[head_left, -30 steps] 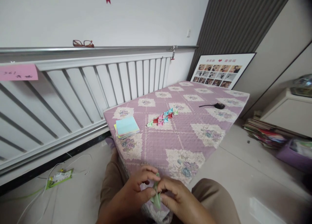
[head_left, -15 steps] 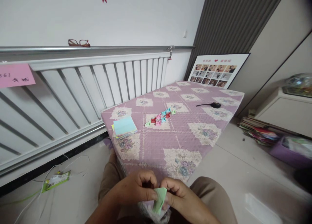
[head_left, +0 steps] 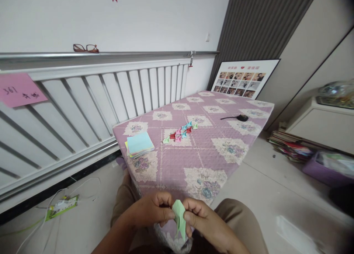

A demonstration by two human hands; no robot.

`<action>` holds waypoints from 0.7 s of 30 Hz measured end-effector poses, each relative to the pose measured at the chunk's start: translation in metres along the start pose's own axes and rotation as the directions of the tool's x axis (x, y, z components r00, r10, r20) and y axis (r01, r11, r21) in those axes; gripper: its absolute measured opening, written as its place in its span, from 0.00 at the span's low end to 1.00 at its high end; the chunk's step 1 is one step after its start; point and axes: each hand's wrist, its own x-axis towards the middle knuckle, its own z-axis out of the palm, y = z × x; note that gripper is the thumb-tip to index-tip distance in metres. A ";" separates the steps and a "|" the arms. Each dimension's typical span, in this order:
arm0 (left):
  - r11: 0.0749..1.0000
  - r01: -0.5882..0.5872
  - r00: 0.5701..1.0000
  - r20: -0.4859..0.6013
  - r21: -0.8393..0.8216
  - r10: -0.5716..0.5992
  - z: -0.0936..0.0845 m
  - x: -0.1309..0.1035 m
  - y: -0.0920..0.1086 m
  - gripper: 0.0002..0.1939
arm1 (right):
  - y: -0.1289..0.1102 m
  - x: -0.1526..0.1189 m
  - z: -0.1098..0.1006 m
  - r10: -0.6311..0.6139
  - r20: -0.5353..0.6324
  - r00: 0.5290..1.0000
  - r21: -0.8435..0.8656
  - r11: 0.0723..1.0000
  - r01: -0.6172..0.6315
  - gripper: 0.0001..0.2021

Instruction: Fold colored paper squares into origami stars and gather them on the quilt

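A partly folded piece of light green paper [head_left: 179, 214] is held between my two hands, just over the near edge of the table. My left hand [head_left: 153, 209] pinches its left side with thumb and fingers. On the other side, my right hand [head_left: 200, 217] grips the right edge, thumb on top. The paper comes to a blunt point at the top, with a slit between two flaps lower down. Farther off on the tablecloth lie several small folded paper figures [head_left: 178, 133] in red, pink, blue and green. A stack of coloured paper sheets [head_left: 140, 143], pale blue uppermost, lies left of them.
A purple flowered tablecloth [head_left: 190, 156] covers the table. Near its far right edge lies a black object with a thin tail [head_left: 242, 117]. A white radiator [head_left: 105, 95] runs along the left wall, with glasses [head_left: 86, 48] on the pipe above. A power strip [head_left: 62, 206] sits on the floor.
The green paper has been turned more upright, so its pointed top and slit face me. Both hands keep hold of it, and the view has shifted slightly.
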 end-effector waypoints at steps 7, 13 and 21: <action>0.994 -0.012 1.000 -0.014 -0.106 0.011 0.006 0.004 -0.005 0.15 | 0.002 0.000 0.003 -0.002 -0.048 0.999 0.019 1.000 0.003 0.20; 0.993 -0.071 0.996 0.037 -0.092 0.075 0.016 0.005 0.002 0.13 | 0.003 0.003 0.004 -0.032 -0.096 0.995 0.038 0.999 0.036 0.20; 0.995 -0.042 0.999 -0.034 -0.088 0.040 0.024 0.006 0.004 0.15 | 0.001 0.002 0.006 -0.067 -0.135 0.989 0.104 0.991 0.081 0.20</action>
